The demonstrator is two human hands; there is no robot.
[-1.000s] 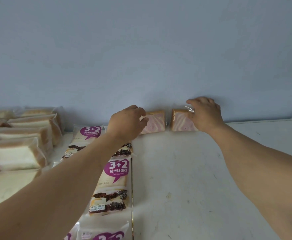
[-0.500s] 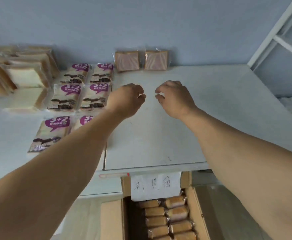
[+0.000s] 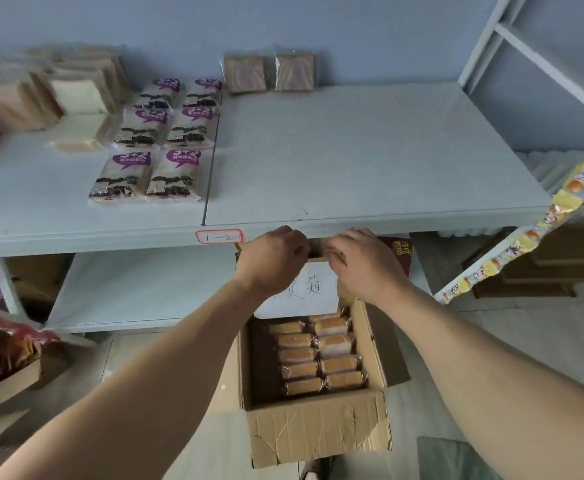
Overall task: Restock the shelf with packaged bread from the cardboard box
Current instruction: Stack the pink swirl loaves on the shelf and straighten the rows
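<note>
The cardboard box (image 3: 318,427) sits open on the floor below the front edge of the shelf (image 3: 370,150), its long axis running away from the camera toward the shelf. Inside, packaged bread loaves (image 3: 318,355) lie in two columns, each loaf's long axis crosswise to the box, left to right. A white handwritten paper label (image 3: 297,292) on the far flap covers the back rows, and the hands hide part of its writing.

The left hand (image 3: 271,259) and right hand (image 3: 365,263) hover side by side above the far end of the box, fingers curled downward; each grip looks empty, though the fingertips are hidden.

Two marbled bread slices in clear wrap (image 3: 270,73) stand upright against the wall at the back of the shelf. The purple-labelled bread packs (image 3: 166,140) lie flat, blurred.
</note>
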